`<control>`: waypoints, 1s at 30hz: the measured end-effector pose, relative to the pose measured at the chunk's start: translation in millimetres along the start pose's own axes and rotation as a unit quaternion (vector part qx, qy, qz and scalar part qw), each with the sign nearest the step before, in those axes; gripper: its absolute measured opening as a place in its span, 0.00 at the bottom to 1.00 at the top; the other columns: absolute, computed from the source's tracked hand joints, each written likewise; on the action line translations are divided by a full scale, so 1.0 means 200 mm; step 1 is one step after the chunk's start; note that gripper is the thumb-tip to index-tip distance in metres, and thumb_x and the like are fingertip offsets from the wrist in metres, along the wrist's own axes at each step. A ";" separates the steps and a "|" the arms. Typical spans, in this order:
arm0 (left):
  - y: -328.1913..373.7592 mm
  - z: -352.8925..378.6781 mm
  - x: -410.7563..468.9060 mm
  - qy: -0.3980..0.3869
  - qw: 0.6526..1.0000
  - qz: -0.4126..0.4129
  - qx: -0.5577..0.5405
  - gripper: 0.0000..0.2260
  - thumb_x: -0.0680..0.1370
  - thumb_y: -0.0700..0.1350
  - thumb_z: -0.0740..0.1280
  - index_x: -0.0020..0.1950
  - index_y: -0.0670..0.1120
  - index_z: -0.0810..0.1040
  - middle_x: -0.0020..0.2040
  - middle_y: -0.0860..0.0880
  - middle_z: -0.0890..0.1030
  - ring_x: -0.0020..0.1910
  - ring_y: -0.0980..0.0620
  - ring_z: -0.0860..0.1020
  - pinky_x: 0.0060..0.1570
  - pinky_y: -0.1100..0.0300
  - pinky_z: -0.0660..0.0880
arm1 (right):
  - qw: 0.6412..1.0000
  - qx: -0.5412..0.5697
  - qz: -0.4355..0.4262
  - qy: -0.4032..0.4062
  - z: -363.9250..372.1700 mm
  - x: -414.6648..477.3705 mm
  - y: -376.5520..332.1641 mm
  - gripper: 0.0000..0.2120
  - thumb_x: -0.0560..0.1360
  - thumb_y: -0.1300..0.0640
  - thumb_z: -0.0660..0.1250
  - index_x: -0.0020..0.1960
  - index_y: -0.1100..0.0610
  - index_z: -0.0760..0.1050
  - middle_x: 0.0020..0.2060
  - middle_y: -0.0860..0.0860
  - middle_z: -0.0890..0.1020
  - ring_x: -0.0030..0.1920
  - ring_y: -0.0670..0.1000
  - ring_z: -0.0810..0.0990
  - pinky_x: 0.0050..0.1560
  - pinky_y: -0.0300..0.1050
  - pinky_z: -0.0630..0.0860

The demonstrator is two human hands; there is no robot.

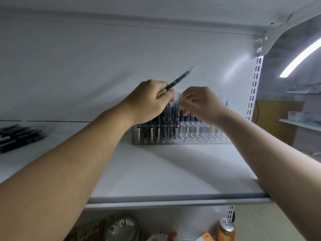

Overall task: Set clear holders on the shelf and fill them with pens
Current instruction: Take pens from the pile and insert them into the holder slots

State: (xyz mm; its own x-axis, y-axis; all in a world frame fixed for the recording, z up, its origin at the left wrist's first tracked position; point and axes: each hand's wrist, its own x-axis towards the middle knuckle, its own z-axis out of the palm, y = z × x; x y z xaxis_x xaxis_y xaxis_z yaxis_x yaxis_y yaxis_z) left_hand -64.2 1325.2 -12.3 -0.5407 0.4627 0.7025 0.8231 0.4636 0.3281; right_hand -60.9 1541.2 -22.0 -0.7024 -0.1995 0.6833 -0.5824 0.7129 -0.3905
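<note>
My left hand grips a black pen, my right hand pinches a bit of clear plastic beside it, above the half-filled clear holder.

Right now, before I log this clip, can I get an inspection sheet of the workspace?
Surface: white shelf.
Job's things: clear holders at the back, left slots filled with pens, right slots mostly unfilled; loose pens lying far left.
Clutter: can on the shelf below.
Grippers: left hand grips a black pen; right hand pinches a clear wrapper.
Cables: nothing seen.
Surroundings: slotted upright, light strip at right.
</note>
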 end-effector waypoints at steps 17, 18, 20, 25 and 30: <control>0.01 0.02 0.00 0.001 0.999 0.012 0.031 0.12 0.87 0.49 0.62 0.46 0.51 0.80 0.36 0.42 0.79 0.31 0.45 0.74 0.35 0.45 0.74 | 0.904 0.425 0.030 0.029 -0.07 0.02 -0.09 0.16 0.81 0.60 0.69 0.61 0.73 0.76 0.45 0.55 0.84 0.40 0.52 0.82 0.36 0.43 0.72; 0.00 0.02 0.01 0.003 0.999 0.014 0.039 0.12 0.86 0.50 0.63 0.46 0.48 0.80 0.36 0.41 0.78 0.33 0.43 0.74 0.36 0.44 0.74 | 0.901 0.432 0.034 0.031 -0.07 0.02 -0.09 0.14 0.82 0.60 0.68 0.60 0.71 0.77 0.46 0.56 0.84 0.42 0.53 0.83 0.37 0.43 0.73; -0.01 0.03 0.01 0.012 0.998 0.031 0.057 0.13 0.85 0.51 0.65 0.44 0.45 0.78 0.35 0.43 0.76 0.34 0.43 0.73 0.38 0.45 0.73 | 0.886 0.459 0.047 0.046 -0.08 0.03 -0.09 0.09 0.84 0.60 0.66 0.55 0.67 0.78 0.47 0.58 0.85 0.44 0.55 0.85 0.38 0.43 0.75; -0.05 0.01 0.02 0.050 0.991 0.073 0.099 0.09 0.82 0.54 0.67 0.59 0.52 0.80 0.50 0.57 0.80 0.49 0.54 0.76 0.53 0.52 0.77 | 0.868 0.462 0.069 0.170 -0.11 0.06 -0.06 0.07 0.84 0.62 0.64 0.50 0.64 0.77 0.38 0.56 0.84 0.37 0.56 0.84 0.34 0.43 0.75; -0.06 -0.01 0.02 0.056 0.985 0.058 0.149 0.21 0.81 0.61 0.66 0.71 0.54 0.75 0.66 0.57 0.78 0.66 0.56 0.74 0.69 0.44 0.72 | 0.965 0.165 0.034 0.199 -0.09 0.07 0.00 0.07 0.85 0.59 0.63 0.56 0.62 0.78 0.38 0.52 0.85 0.36 0.54 0.86 0.36 0.46 0.78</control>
State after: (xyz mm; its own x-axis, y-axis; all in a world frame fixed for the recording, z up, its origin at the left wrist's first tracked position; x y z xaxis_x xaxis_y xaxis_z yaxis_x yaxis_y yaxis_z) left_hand -74.6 1319.5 -12.1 -0.4096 0.4475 0.7950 0.7813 0.6219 0.0526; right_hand -63.8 1551.3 -1.7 -0.5696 0.1615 0.8059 -0.6847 0.4493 -0.5739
